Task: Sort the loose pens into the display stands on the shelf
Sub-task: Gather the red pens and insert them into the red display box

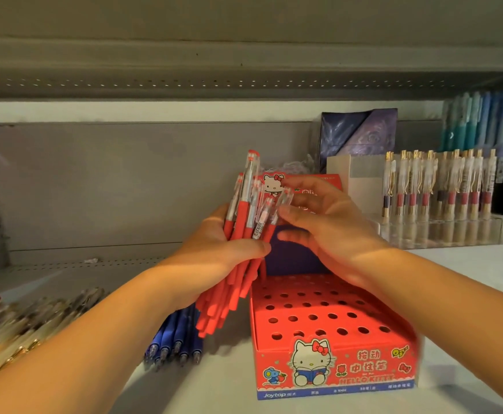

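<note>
On a white shelf board (468, 294), backed by a grey metal panel (94, 189) and roofed by the perforated grey underside of the shelf above (184, 82), a red cardboard display stand (319, 318) sits just right of centre. Its top is punched with rows of round holes, none of them filled. A cartoon cat is printed on its front face and on its raised back card.

Left of the stand, the left hand (214, 252) grips a bundle of red pens (238, 264), fingers and thumb wrapped round the middle. The bundle's long axis is steep, close to upright, leaning right at the top. The clear, red-tipped ends point up and away, and the plain red barrels hang down toward the person, above the shelf. The right hand (319, 228) arches over the stand with its fingers loosely curved and fingertips against the clear pen ends. It is too blurred to tell whether they pinch one.

Along the far right stands a clear acrylic stand of gold-clipped pens (438, 186), all upright, with blue and teal pens (489, 121) behind it. A dark purple box (357, 138) rises behind a white box (354, 180).

Loose clear and gold pens (20, 324) lie flat at the left edge. A few blue pens (175, 339) lie flat under the bundle, tips toward the person.
</note>
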Motion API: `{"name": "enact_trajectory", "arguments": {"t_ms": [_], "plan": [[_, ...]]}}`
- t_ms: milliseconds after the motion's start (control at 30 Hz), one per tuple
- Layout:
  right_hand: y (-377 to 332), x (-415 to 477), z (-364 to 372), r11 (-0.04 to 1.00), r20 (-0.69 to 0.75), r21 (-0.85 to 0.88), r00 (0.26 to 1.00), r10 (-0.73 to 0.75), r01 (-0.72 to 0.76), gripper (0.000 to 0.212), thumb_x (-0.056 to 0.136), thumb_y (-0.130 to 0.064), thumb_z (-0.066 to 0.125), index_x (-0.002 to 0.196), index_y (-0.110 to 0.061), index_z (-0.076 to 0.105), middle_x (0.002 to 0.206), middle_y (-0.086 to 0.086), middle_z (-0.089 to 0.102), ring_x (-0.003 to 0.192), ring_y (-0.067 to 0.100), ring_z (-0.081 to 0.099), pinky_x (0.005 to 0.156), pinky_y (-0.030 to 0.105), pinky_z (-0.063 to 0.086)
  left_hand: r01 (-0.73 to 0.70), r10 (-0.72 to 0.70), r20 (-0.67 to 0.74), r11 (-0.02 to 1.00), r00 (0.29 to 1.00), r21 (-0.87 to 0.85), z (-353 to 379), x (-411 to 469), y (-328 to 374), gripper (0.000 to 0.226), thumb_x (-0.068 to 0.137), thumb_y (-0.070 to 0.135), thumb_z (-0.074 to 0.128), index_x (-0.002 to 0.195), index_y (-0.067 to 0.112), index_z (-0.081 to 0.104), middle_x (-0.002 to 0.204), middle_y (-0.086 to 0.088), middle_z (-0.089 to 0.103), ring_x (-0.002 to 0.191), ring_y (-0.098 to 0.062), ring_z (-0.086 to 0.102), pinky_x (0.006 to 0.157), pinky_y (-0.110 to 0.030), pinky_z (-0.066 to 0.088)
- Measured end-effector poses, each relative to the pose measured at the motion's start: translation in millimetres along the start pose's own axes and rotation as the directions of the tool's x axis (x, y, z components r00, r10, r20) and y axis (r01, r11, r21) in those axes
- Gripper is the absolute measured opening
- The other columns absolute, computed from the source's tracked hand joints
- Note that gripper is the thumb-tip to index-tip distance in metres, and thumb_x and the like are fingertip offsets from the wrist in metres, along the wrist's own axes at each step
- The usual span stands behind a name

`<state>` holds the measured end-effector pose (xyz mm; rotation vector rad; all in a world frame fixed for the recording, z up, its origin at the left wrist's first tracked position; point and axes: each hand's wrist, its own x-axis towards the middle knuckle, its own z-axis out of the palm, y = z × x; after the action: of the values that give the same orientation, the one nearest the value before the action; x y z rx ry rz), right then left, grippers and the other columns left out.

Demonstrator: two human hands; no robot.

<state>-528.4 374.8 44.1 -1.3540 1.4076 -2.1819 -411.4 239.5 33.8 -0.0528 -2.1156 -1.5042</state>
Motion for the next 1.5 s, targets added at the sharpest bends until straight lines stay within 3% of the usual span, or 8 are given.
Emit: {"name": "enact_trajectory", "arguments": {"t_ms": [167, 300, 500, 833, 1100, 1233, 1333, 1500], "plan": [[-2, 5, -7, 0.997, -0.129, 0.069, 0.992, -0.012, 0.021, 0.035, 0.087, 0.014, 0.058, 0.107, -0.014, 0.063, 0.086, 0.004, 0.066, 0.077, 0.014, 0.069, 0.067, 0.029, 0.060, -0.001, 0.008, -0.174, 0.999, 0.985, 0.040, -7, 8, -6, 0.022, 0.083, 0.005, 0.071, 0.095, 0.019, 0.059, 0.054, -0.001, 0.060, 0.045, -0.018, 0.059, 0.043, -0.025, 0.047], [-3, 10, -11, 0.969, -0.220, -0.211, 0.960, -0.174, 0.127, 0.040, 0.083, 0.018, 0.062, 0.103, -0.016, 0.058, 0.089, 0.003, 0.061, 0.073, 0.010, 0.068, 0.059, 0.026, 0.059, 0.003, 0.020, -0.239, 0.995, 0.971, 0.098, -15, 12, -11, 0.026, 0.075, 0.015, 0.074, 0.091, 0.029, 0.059, 0.055, -0.003, 0.061, 0.048, -0.023, 0.060, 0.047, -0.031, 0.049], [5, 7, -14, 0.813, -0.072, -0.540, 0.950, -0.304, 0.219, 0.050, 0.081, 0.015, 0.067, 0.091, -0.033, 0.058, 0.085, -0.008, 0.058, 0.070, 0.014, 0.061, 0.066, 0.029, 0.060, -0.014, 0.034, -0.209, 0.995, 0.977, 0.098, -12, 10, -9, 0.025, 0.071, 0.016, 0.072, 0.086, 0.031, 0.060, 0.057, -0.002, 0.062, 0.048, -0.020, 0.061, 0.047, -0.029, 0.049], [16, 5, -14, 0.832, 0.004, -0.543, 0.991, -0.130, 0.111, 0.046, 0.086, 0.016, 0.058, 0.091, -0.029, 0.062, 0.086, 0.000, 0.061, 0.070, 0.017, 0.066, 0.068, 0.031, 0.062, 0.025, -0.004, -0.235, 0.996, 0.972, 0.088, -11, 9, -5, 0.024, 0.075, 0.012, 0.072, 0.083, 0.031, 0.061, 0.058, -0.005, 0.064, 0.049, -0.024, 0.062, 0.050, -0.032, 0.052], [23, 9, -23, 0.636, 0.074, -0.767, 0.996, -0.041, 0.083, 0.031, 0.093, -0.008, 0.062, 0.109, -0.034, 0.064, 0.090, -0.014, 0.064, 0.073, -0.002, 0.062, 0.075, 0.018, 0.049, 0.033, -0.026, -0.186, 0.999, 0.982, 0.036, -10, 5, 2, 0.021, 0.083, 0.001, 0.063, 0.087, 0.022, 0.059, 0.056, -0.011, 0.062, 0.045, -0.023, 0.058, 0.046, -0.030, 0.050], [29, 4, -19, 0.563, 0.084, -0.825, 0.996, 0.040, 0.047, 0.037, 0.096, -0.010, 0.056, 0.128, -0.029, 0.058, 0.094, -0.011, 0.062, 0.084, 0.005, 0.062, 0.083, 0.019, 0.047, 0.014, -0.009, -0.135, 0.999, 0.991, 0.037, -8, 4, 2, 0.029, 0.084, 0.000, 0.062, 0.083, 0.029, 0.062, 0.057, -0.012, 0.064, 0.047, -0.022, 0.060, 0.048, -0.030, 0.050], [20, 5, -10, 0.643, 0.046, -0.760, 0.995, -0.087, 0.092, 0.033, 0.094, -0.010, 0.059, 0.125, -0.023, 0.060, 0.097, -0.005, 0.062, 0.084, 0.010, 0.061, 0.081, 0.017, 0.047, -0.013, 0.021, -0.117, 0.997, 0.993, 0.070, -7, 5, 3, 0.032, 0.078, 0.005, 0.062, 0.075, 0.037, 0.062, 0.059, -0.013, 0.065, 0.048, -0.023, 0.061, 0.049, -0.030, 0.049], [5, -1, 5, 0.973, 0.039, -0.223, 0.998, -0.049, 0.056, 0.032, 0.089, 0.009, 0.057, 0.105, -0.018, 0.062, 0.081, 0.001, 0.070, 0.075, 0.016, 0.067, 0.064, 0.030, 0.055, -0.010, 0.014, -0.098, 0.999, 0.995, 0.046, -2, 3, 6, 0.022, 0.068, 0.013, 0.061, 0.081, 0.031, 0.059, 0.056, -0.013, 0.062, 0.045, -0.023, 0.058, 0.048, -0.031, 0.048]]}}
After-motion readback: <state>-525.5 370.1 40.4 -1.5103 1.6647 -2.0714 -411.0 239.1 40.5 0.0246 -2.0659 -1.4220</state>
